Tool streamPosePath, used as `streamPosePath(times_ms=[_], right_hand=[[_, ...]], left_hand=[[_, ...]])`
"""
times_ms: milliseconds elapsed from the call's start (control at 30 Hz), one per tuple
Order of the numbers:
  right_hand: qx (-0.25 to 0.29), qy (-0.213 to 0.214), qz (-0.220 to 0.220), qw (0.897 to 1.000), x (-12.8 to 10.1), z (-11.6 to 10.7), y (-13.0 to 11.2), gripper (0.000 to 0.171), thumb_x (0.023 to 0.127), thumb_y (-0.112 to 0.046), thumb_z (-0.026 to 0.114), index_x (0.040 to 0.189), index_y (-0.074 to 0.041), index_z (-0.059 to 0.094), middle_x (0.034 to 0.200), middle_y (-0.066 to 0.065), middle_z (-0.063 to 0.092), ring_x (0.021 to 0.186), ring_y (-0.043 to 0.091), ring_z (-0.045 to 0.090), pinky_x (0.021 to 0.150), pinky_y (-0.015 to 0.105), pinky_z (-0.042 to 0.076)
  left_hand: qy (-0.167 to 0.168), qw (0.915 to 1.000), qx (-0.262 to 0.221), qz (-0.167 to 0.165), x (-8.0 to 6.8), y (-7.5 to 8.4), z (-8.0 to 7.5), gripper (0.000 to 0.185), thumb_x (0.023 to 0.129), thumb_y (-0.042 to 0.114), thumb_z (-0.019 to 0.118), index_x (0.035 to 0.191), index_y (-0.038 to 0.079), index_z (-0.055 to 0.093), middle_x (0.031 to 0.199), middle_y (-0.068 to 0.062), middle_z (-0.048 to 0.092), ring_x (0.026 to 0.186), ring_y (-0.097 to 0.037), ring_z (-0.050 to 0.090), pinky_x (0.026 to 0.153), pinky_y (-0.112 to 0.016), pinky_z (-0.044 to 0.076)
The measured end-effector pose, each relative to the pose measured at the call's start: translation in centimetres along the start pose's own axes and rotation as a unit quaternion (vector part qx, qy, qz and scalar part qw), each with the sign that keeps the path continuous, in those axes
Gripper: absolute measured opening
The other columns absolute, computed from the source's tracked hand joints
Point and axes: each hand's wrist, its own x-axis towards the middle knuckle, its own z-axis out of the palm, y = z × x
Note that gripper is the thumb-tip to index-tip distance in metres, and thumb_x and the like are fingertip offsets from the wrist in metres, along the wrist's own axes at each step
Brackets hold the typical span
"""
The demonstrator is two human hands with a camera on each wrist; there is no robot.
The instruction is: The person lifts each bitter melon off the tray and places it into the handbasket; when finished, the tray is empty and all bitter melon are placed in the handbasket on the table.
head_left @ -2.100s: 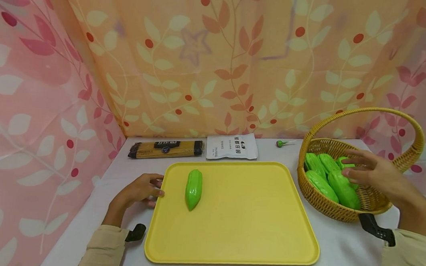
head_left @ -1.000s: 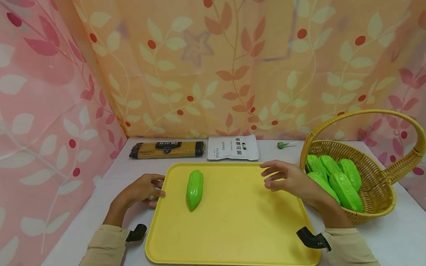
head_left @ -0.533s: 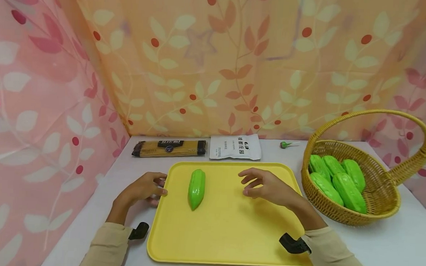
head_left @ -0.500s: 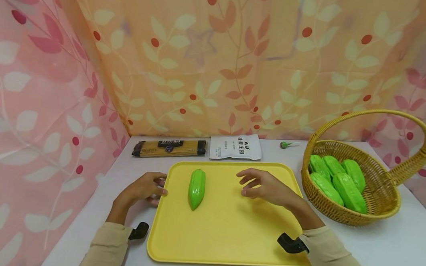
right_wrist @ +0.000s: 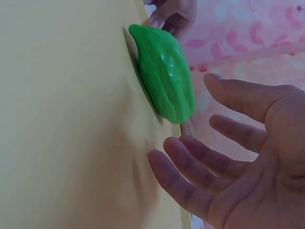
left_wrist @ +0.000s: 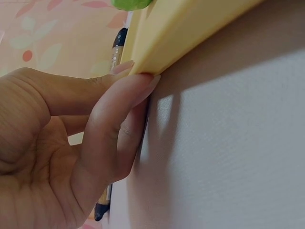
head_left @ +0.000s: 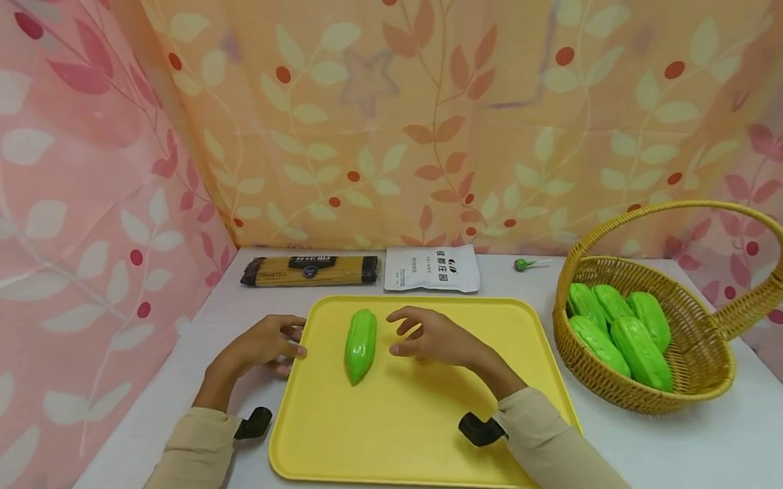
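Observation:
A glossy green bitter melon [head_left: 360, 346], ridged and pointed at one end, lies on the left part of the yellow tray [head_left: 421, 438]. My left hand [head_left: 263, 343] pinches the tray's left rim; the left wrist view shows thumb [left_wrist: 71, 93] and fingers closed on its edge. Over the tray, just right of the melon, hovers my right hand [head_left: 441, 339] with nothing in it. Its fingers [right_wrist: 190, 191] are spread and slightly bent, apart from the melon [right_wrist: 167, 74] in the right wrist view.
A wicker basket [head_left: 642, 402] with a tall handle stands at the right, several more green melons [head_left: 641, 353] inside. Along the back lie a spaghetti pack [head_left: 313, 271], a white pouch [head_left: 432, 269] and a lollipop [head_left: 525, 265]. Patterned cloth [head_left: 398, 127] hangs behind the table.
My right hand has come from above the basket leftward across the tray to beside the melon. The left hand stays at the tray's rim, and the melon has not moved.

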Motion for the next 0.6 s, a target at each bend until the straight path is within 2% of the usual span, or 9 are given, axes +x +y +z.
streamPosePath(times_ms=[200, 433, 533, 600], right_hand=[[-0.021, -0.008, -0.006, 1.0, 1.6, 1.3, -0.5, 0.062, 0.098, -0.023, 0.078, 0.153, -0.011, 0.053, 0.138, 0.028, 0.057, 0.114, 0.032, 0.068, 0.081, 0.044, 0.064], [-0.036, -0.037, -0.022, 0.998, 2.8, 2.5, -0.7, 0.066, 0.097, -0.025, 0.078, 0.157, -0.014, 0.051, 0.134, 0.028, 0.056, 0.096, 0.03, 0.069, 0.071, 0.041, 0.061], [-0.047, -0.034, -0.033, 0.998, 3.1, 2.9, -0.8, 0.06, 0.098, -0.027, 0.077, 0.152, -0.013, 0.056, 0.134, 0.025, 0.056, 0.101, 0.03, 0.067, 0.071, 0.04, 0.061], [-0.059, -0.021, -0.04, 0.997, 3.2, 3.1, -0.9, 0.053, 0.098, -0.028, 0.076, 0.146, -0.013, 0.06, 0.134, 0.022, 0.059, 0.107, 0.03, 0.066, 0.077, 0.038, 0.06]], left_hand=[[-0.003, 0.9999, -0.007, -0.008, 0.0, -0.1, 0.1, 0.069, 0.093, 0.005, 0.08, 0.154, -0.005, 0.049, 0.129, -0.02, 0.062, 0.089, -0.022, 0.063, 0.067, -0.032, 0.058], [0.003, 0.9998, -0.011, -0.019, 0.1, -0.2, 0.2, 0.069, 0.093, 0.006, 0.08, 0.154, -0.002, 0.05, 0.129, -0.019, 0.063, 0.082, -0.02, 0.064, 0.066, -0.032, 0.059], [0.003, 0.9997, -0.015, -0.02, 0.1, -0.2, 0.2, 0.069, 0.093, 0.006, 0.08, 0.154, -0.002, 0.05, 0.129, -0.02, 0.063, 0.077, -0.019, 0.064, 0.064, -0.033, 0.06], [0.003, 0.9997, -0.016, -0.02, 0.1, -0.2, 0.2, 0.069, 0.093, 0.006, 0.08, 0.154, -0.002, 0.049, 0.129, -0.02, 0.062, 0.076, -0.019, 0.064, 0.064, -0.032, 0.06]])
